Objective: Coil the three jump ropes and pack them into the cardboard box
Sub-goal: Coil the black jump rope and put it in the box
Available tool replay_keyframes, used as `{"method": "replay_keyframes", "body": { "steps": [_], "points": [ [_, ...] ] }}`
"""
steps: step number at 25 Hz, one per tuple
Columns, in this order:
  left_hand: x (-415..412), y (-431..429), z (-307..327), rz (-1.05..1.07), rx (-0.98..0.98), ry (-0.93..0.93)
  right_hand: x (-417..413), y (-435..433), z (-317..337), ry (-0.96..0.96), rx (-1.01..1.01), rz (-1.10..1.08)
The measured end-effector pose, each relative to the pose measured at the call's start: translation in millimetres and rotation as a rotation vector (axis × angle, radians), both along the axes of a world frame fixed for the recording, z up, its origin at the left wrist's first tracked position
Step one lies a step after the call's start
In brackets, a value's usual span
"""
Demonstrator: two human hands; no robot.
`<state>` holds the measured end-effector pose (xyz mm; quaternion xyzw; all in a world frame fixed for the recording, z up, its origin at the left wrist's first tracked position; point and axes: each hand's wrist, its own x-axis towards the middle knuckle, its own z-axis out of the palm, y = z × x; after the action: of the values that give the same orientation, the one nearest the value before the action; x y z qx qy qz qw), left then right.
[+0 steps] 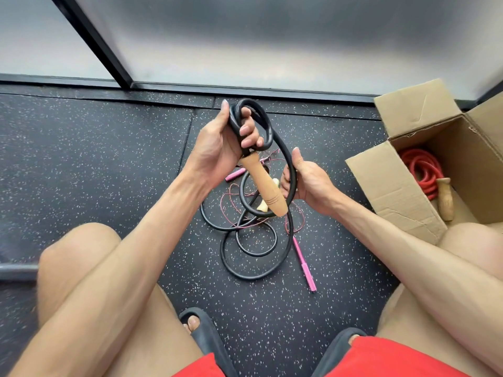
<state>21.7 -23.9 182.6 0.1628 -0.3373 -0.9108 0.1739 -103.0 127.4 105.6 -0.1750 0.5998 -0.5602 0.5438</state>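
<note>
Left hand [217, 148] clamps loops of the thick black rubber jump rope [253, 251] above its tan wooden handle [265, 183], right hand [307, 183] curls round slack beside those fingers, so I'd feed even loops.

black rope [253, 277] half-coiled, red rope [416, 164] in box [381, 183]

Bright, soft daylight; wide-angle edge distortion.
</note>
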Motion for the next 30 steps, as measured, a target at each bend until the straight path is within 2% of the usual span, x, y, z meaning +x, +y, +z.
{"method": "replay_keyframes", "body": {
  "steps": [5, 8, 13, 18, 21, 25, 27, 30],
  "points": [
    [3.3, -9.7, 4.2, 0.143, -0.144, -0.072, -2.3, 4.8, -9.3, -0.220, -0.018, 0.116],
    [1.3, -11.5, -0.6, 0.252, -0.196, -0.089, 2.8, 9.0, -15.4, -0.283, 0.015, 0.200],
    [-2.8, -6.0, -18.8, 0.412, -0.638, -0.252, 20.0, 8.2, -9.4, -0.455, 0.044, 0.190],
    [0.7, -1.4, -29.8, 0.448, -1.097, -0.431, 28.0, 14.1, -3.1, -0.540, 0.035, 0.166],
    [4.6, -5.3, -42.5, 0.373, -1.398, -0.542, 26.0, 14.0, -3.0, -0.443, 0.097, 0.133],
    [4.6, -6.7, -56.4, 0.350, -1.595, -0.622, 18.0, 16.8, -11.5, -0.252, 0.189, 0.148],
    [4.4, -4.8, -62.2, 0.353, -1.704, -0.692, 18.5, 17.6, -11.2, 0.015, 0.228, 0.241],
    [5.4, -1.2, -66.3, 0.376, -1.809, -0.769, 20.4, 17.6, -6.3, 0.626, 0.281, 0.370]
  ]
}}
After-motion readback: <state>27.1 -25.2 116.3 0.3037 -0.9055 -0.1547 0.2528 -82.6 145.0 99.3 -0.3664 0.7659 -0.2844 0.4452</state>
